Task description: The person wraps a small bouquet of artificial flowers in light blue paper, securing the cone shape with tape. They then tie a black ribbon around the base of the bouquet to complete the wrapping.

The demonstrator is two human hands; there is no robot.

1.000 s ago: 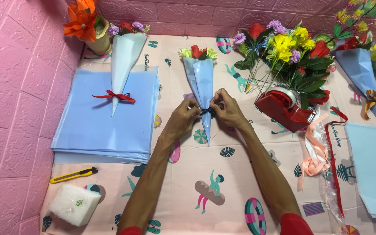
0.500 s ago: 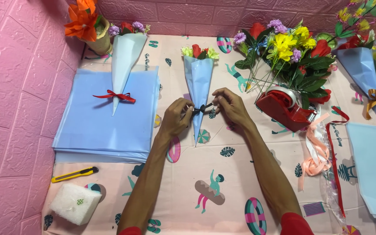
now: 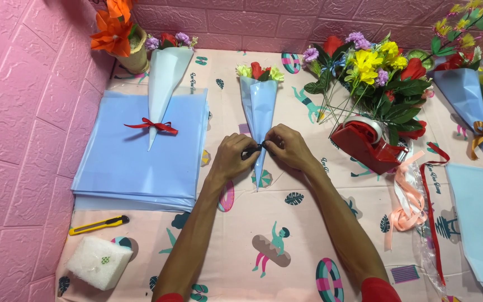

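Tying dark ribbon [image 3: 262, 147] round blue paper cone [image 3: 258, 112] mid-surface [image 3: 286, 235]; left hand [image 3: 236, 156] and right hand [image 3: 287, 146] both pinch ribbon ends. Pull evenly, keep knot centred on narrow waist, avoid crushing paper or shifting flowers [image 3: 260, 71].

Bright, even light from above, slightly warm; colours well saturated, no dim corners. Shadows soft and short: a faint one under the left hand [image 3: 236, 157] and right hand [image 3: 289, 146], a thin dark line along the lower edge of the stack of pale blue paper sheets [image 3: 141, 151]. Mild sheen on the glossy pink printed tablecloth [image 3: 286, 235], no hard glare. The red tape dispenser [image 3: 367, 142] shows a small highlight on its roll. Focus sharp in centre; pink brick-pattern wall [image 3: 23, 128] leans outward w/ wide-angle stretch at left edge. Top-right flowers slightly soft. No motion blur on fingers.
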